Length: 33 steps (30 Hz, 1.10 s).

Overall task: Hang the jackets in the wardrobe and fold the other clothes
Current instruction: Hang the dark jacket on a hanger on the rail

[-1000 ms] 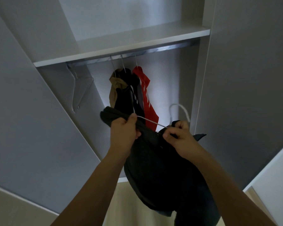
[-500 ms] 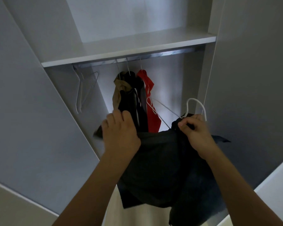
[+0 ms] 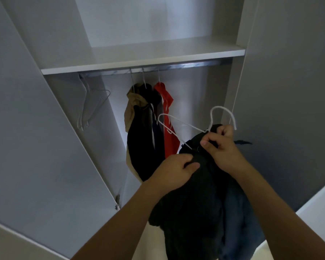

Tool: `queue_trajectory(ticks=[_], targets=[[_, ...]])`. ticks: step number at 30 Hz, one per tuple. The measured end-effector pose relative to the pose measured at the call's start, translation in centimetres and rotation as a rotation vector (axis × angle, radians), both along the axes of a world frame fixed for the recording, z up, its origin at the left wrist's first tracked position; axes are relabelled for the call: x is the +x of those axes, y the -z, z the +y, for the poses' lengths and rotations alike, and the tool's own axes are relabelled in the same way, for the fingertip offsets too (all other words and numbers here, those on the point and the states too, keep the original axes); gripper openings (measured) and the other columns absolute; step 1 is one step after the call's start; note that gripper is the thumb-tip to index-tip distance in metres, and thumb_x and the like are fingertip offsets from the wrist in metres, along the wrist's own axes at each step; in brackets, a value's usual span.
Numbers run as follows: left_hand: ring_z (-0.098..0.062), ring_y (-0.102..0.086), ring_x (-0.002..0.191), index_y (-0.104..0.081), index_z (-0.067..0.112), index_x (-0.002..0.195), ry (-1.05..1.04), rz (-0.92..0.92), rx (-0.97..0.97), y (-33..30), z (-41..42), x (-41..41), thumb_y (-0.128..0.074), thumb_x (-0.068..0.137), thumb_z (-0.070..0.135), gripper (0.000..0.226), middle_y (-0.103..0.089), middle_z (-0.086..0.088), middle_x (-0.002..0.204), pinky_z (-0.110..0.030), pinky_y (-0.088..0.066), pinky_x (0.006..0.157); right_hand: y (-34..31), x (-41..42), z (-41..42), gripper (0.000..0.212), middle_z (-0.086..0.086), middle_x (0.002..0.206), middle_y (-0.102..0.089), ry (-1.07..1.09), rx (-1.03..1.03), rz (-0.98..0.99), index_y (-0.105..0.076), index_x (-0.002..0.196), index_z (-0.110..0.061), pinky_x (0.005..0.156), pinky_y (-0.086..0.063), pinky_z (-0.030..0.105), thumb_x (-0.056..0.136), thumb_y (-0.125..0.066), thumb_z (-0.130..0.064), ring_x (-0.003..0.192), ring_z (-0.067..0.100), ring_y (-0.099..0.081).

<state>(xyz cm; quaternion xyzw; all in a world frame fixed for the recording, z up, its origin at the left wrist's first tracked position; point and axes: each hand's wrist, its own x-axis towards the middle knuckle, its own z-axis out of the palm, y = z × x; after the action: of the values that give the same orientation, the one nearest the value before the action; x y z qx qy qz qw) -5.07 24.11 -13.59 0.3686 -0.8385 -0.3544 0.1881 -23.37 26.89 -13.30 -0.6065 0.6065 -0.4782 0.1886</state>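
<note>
Right now the big white wardrobe (image 3: pixel 289 91) stands open, with a shelf (image 3: pixel 143 61) across it and a shiny rail (image 3: pixel 186 65) just under the shelf. On the rail hang a tan jacket (image 3: pixel 133 104), a black jacket (image 3: pixel 144 143) and a red jacket (image 3: pixel 167 128), all close together. Off to the left side of the rail hang some bare hangers (image 3: pixel 90 107).

In front of the wardrobe, low and to the right, is the dark jacket (image 3: pixel 195 203) — it is not on the rail yet. It hangs down in a heavy bunch from both hands. A white hanger (image 3: pixel 188 126) pokes out of its top, with one arm bare and sticking out to the left and its hook up by the right hand.

What could go wrong? I think the dark jacket could slide off the white hanger, because only part of it seems to be on, and the bare arm of the hanger has nothing over it. The hook could also miss the rail if it is lifted while the cloth pulls to one side.

The left hand (image 3: pixel 174 169) is curled tight, gripping a fold of the dark jacket near its top. The right hand (image 3: pixel 221 147) is higher — its fingers pinch the jacket's collar right at the neck of the white hanger, holding both together.
</note>
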Motion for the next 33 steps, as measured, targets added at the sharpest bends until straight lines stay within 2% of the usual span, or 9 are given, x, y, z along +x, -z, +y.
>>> queue_trajectory(ticks=[4,8,13,17,20,24,27,29,33], targets=[[-0.023,-0.057,0.067,-0.055,0.006,0.073,0.020,0.015,-0.090,-1.7,0.6,1.0,-0.057,0.095,0.032,0.034,-0.057,-0.012,0.071,-0.047,-0.052,0.072,0.1,-2.2,-1.0,0.019,0.001,0.102,-0.023,0.057,0.106,-0.058,-0.064,0.075,-0.020,0.086,-0.019,-0.008,0.089,-0.065,-0.007,0.097,0.005,-0.034],[-0.027,-0.056,0.065,-0.055,0.002,0.074,0.197,-0.094,-0.055,-3.7,1.2,3.7,-0.057,0.095,0.031,0.036,-0.055,-0.017,0.072,-0.040,-0.049,0.066,0.0,-2.8,-1.8,0.023,-0.002,0.101,-0.023,0.022,0.172,-0.086,-0.064,0.072,-0.024,0.084,-0.018,-0.009,0.089,-0.066,-0.007,0.092,-0.007,-0.034],[-0.026,-0.066,0.096,-0.066,0.008,0.108,0.264,-0.304,0.427,-4.0,-1.1,5.3,-0.054,0.097,0.035,0.032,-0.068,-0.013,0.106,-0.041,-0.053,0.093,-0.1,-1.4,-2.6,0.026,-0.011,0.094,-0.028,-0.024,0.178,-0.142,-0.057,0.069,-0.018,0.081,-0.026,-0.005,0.095,-0.057,-0.016,0.082,-0.013,-0.039],[-0.028,-0.066,0.089,-0.064,0.004,0.115,-0.001,-0.070,0.891,-0.9,-4.4,4.7,-0.056,0.085,0.044,0.050,-0.069,-0.014,0.104,-0.038,-0.056,0.079,0.0,0.9,-2.1,0.033,-0.009,0.093,-0.034,-0.065,0.170,-0.247,-0.050,0.064,-0.017,0.074,-0.032,-0.003,0.098,-0.053,-0.020,0.073,-0.012,-0.044],[-0.027,-0.068,0.092,-0.058,0.010,0.123,-0.401,0.050,0.836,2.6,-7.2,2.9,-0.061,0.088,0.042,0.048,-0.068,-0.012,0.107,-0.037,-0.057,0.072,-0.5,1.9,-1.1,0.045,-0.008,0.091,-0.036,-0.075,0.122,-0.206,-0.045,0.053,-0.027,0.073,-0.033,-0.001,0.096,-0.055,-0.019,0.073,-0.009,-0.045],[-0.027,-0.063,0.097,-0.049,0.011,0.129,-0.546,0.208,0.844,5.2,-9.9,1.3,-0.066,0.084,0.033,0.052,-0.063,-0.012,0.113,-0.034,-0.052,0.072,-1.3,2.2,-0.2,0.049,-0.006,0.086,-0.041,0.085,-0.017,-0.194,-0.041,0.047,-0.024,0.072,-0.037,0.004,0.089,-0.067,-0.024,0.069,-0.001,-0.046],[-0.023,-0.069,0.088,-0.056,0.015,0.125,-0.402,0.101,0.839,5.9,-11.1,0.8,-0.070,0.083,0.032,0.047,-0.067,-0.008,0.106,-0.030,-0.053,0.063,-1.8,1.9,0.3,0.051,-0.004,0.078,-0.045,0.184,-0.072,-0.278,-0.041,0.044,-0.019,0.069,-0.040,0.008,0.084,-0.069,-0.033,0.063,0.004,-0.048],[-0.025,-0.071,0.091,-0.060,0.018,0.121,-0.307,-0.025,0.856,6.8,-11.4,0.6,-0.071,0.083,0.033,0.042,-0.069,-0.008,0.108,-0.038,-0.059,0.077,-2.1,1.7,0.3,0.055,-0.004,0.072,-0.046,0.232,-0.077,-0.334,-0.041,0.039,-0.023,0.064,-0.040,0.007,0.084,-0.068,-0.038,0.057,0.003,-0.048],[-0.029,-0.056,0.106,-0.059,0.015,0.112,-0.252,-0.373,0.426,9.8,-11.5,0.7,-0.056,0.095,0.033,0.025,-0.052,-0.012,0.118,-0.043,-0.047,0.098,-1.8,1.0,0.0,0.062,-0.008,0.060,-0.045,0.316,-0.091,-0.371,-0.035,0.036,-0.022,0.056,-0.039,0.007,0.087,-0.069,-0.033,0.049,0.002,-0.045]])
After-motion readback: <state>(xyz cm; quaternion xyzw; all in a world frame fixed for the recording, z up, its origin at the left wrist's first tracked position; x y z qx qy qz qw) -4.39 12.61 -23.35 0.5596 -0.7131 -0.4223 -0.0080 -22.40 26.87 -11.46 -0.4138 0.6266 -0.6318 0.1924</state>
